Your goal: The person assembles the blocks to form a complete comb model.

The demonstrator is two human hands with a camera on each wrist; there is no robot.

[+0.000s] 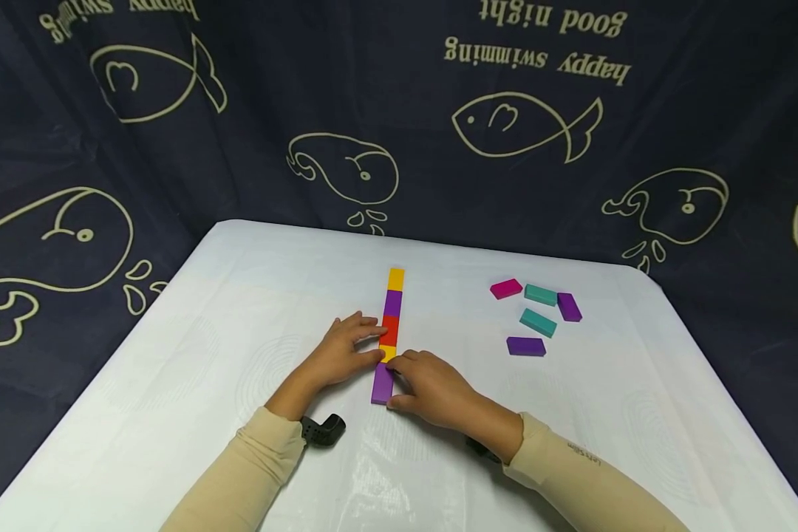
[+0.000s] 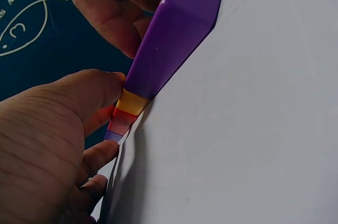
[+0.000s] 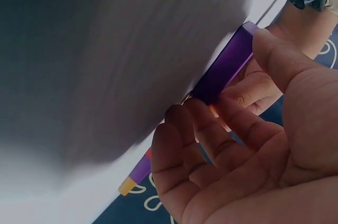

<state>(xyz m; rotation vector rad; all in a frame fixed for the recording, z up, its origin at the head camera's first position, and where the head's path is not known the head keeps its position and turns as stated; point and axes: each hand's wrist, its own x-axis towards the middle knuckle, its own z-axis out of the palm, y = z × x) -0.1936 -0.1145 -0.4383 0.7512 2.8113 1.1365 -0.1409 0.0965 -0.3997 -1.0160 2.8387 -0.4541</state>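
Note:
Several coloured blocks lie end to end in a straight row: a far yellow block (image 1: 396, 279), a purple block (image 1: 393, 303), a red block (image 1: 389, 330), a near yellow block (image 1: 388, 354) and a near purple block (image 1: 382, 383). My left hand (image 1: 343, 352) rests along the row's left side, thumb at the near yellow block and index finger reaching over the red one. My right hand (image 1: 437, 390) holds the near purple block from the right. Its thumb (image 3: 269, 49) is at the near end, while the index finger touches near the far end.
To the right on the white table (image 1: 239, 281) lie loose blocks: a pink block (image 1: 506, 289), a teal block (image 1: 541, 295), another teal block (image 1: 538, 323), a purple block (image 1: 569, 307) and another purple block (image 1: 526, 346). A dark printed curtain (image 1: 412, 81) hangs behind.

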